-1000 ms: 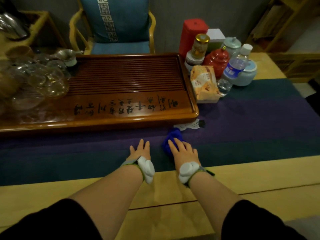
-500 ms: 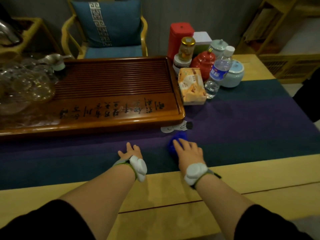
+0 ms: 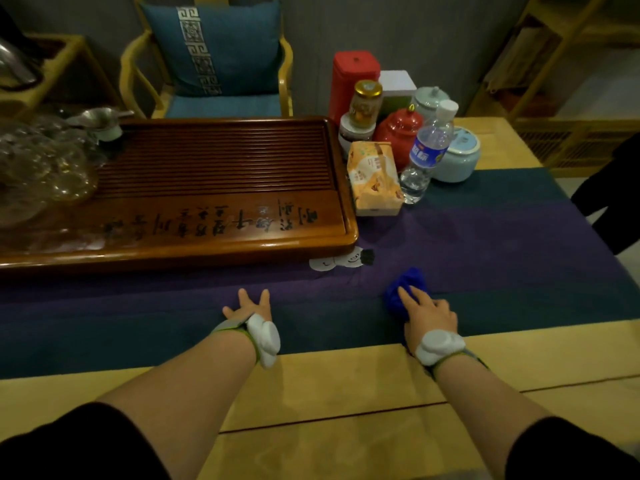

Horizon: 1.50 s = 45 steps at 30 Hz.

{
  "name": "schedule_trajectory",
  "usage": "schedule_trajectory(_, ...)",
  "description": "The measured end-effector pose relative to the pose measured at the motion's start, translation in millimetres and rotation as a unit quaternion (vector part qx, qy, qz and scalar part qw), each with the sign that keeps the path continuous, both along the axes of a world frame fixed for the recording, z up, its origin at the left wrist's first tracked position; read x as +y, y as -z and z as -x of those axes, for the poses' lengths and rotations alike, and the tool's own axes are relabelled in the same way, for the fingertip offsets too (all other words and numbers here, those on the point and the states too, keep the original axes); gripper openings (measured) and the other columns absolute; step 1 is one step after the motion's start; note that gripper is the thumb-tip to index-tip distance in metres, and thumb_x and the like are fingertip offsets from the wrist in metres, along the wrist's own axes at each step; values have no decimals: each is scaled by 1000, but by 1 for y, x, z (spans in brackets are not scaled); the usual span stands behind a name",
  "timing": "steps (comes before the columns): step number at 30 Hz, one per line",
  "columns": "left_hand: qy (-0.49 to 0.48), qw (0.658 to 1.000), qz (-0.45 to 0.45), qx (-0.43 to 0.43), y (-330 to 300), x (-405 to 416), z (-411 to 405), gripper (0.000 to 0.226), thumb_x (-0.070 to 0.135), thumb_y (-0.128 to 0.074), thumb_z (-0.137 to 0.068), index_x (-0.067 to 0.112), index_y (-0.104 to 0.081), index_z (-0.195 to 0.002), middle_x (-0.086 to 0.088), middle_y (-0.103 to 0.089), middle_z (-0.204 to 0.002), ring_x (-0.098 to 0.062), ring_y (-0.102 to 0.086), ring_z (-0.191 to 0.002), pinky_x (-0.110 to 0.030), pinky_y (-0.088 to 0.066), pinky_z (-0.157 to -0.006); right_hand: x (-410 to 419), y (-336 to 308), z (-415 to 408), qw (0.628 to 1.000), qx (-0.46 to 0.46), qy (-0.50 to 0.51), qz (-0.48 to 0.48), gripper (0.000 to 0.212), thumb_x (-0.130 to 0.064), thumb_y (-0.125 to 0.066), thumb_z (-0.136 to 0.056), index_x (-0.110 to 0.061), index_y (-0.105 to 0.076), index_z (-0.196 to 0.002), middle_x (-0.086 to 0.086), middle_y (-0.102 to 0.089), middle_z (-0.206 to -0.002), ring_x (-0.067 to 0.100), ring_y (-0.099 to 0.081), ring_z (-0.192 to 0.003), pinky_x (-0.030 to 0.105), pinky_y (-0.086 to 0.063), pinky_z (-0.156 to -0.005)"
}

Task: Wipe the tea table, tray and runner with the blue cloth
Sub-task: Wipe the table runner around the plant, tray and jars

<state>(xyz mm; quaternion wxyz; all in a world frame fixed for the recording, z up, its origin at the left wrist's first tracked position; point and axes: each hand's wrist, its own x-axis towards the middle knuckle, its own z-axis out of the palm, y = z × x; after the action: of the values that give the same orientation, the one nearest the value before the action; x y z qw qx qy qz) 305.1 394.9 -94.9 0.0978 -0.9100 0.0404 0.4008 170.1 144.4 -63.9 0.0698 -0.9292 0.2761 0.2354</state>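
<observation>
The desk (image 3: 346,393) fills the lower frame, its pale wood bare only along the near edge and at the far right. The runner (image 3: 502,244) lies across the middle of the frame, so it carries nearly everything. The tray (image 3: 214,237) sits on it at centre left, its slatted top bare at the middle, which would let the cloth pass there. Jars, a tin, a bottle (image 3: 427,154) and a snack pack (image 3: 375,178) are bunched just beside the tray's right end, probably pushed together to free the runner in front.

The right hand (image 3: 429,315), at lower right of centre, presses the bunched cloth (image 3: 405,289) onto the runner, fingers laid over it and bent slightly; it looks like a wiping hold. The left hand (image 3: 249,304), at lower centre, rests flat on the runner, fingers spread and holding nothing, likely pinning the fabric so it does not ruck.

Glassware at the left edge is blurred and cut off. The cloth's near part hides under the fingers. A small white piece at the tray's front corner is unclear.
</observation>
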Motion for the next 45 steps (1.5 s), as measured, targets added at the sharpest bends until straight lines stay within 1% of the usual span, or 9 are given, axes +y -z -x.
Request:
schedule_trajectory(4, -7, 1000, 3, -9, 3, -2, 0, 70, 5, -31, -99, 35, 8, -148, -9, 16, -156, -46, -5, -140, -55, -22, -108, 22, -12, -34, 994, -77, -75, -3, 63, -20, -47, -92, -39, -20, -146, -11, -20, -155, 32, -32, -128, 40, -31, -100)
schedule_trajectory(8, -22, 1000, 21, -8, 3, -2, 0, 70, 5, -32, -99, 36, 7, -148, -7, 16, -156, -45, -4, -140, -55, -20, -108, 78, 4, -81, 964, -60, -246, -77, 88, -7, -57, -79, -42, -14, -147, -14, -11, -156, 32, -19, -135, 42, -24, -102)
schedule_trajectory(11, -26, 999, 24, -11, 5, -1, 0, 69, 4, -30, -98, 36, 6, -148, -8, 15, -156, -45, -4, -140, -56, -19, -108, 90, 21, -91, 951, -25, -298, -72, 107, -10, -70, -71, -43, -3, -146, -14, -1, -156, 31, -6, -140, 47, -17, -108)
schedule_trajectory(22, -31, 999, 31, 4, -1, 0, 1, 74, 4, -36, -97, 37, 7, -147, -6, 18, -155, -45, 0, -140, -58, -21, -107, -1, -12, -66, 999, 16, -34, -26, 93, -7, -60, -82, -37, -4, -150, -11, 2, -158, 30, -13, -140, 44, -25, -109)
schedule_trajectory(25, -22, 999, 25, -11, -6, -1, 4, 70, 1, -30, -98, 35, 7, -148, -8, 17, -156, -45, -2, -140, -55, -21, -108, 36, -11, -69, 995, -32, -96, -23, 92, -11, -64, -80, -33, -8, -150, -7, -4, -158, 33, -17, -138, 45, -28, -107)
schedule_trajectory(29, -24, 999, 32, -4, -11, -1, 5, 69, 4, -31, -98, 34, 5, -149, -9, 17, -155, -44, -1, -141, -55, -18, -109, 87, 20, -46, 971, -94, -218, -36, 77, -13, -47, -91, -36, -3, -149, -7, 0, -158, 29, -5, -142, 43, -16, -111)
schedule_trajectory(34, -12, 1000, 25, -5, -16, -1, 6, 72, 8, -37, -98, 32, 7, -149, -10, 16, -156, -45, -6, -140, -54, -20, -110, 48, 18, -29, 992, -60, -107, -18, 87, -10, -54, -85, -39, -2, -148, -9, 3, -158, 29, -5, -142, 42, -20, -111)
schedule_trajectory(41, 11, 1000, 15, -9, -14, -2, 5, 69, 10, -35, -99, 31, 8, -148, -11, 14, -156, -45, -7, -140, -52, -20, -110, 4, -11, 0, 998, 2, 56, -30, 83, -9, -51, -87, -37, -3, -149, -10, 2, -158, 30, -12, -141, 40, -27, -110)
schedule_trajectory(45, 26, 999, -22, -34, -8, -6, 9, 66, 3, -25, -100, 28, 12, -148, -14, 13, -155, -46, -10, -139, -49, -24, -110, 55, -13, -20, 998, -55, -5, -39, 80, -5, -47, -87, -37, -9, -149, -10, -3, -158, 31, -15, -139, 41, -28, -108)
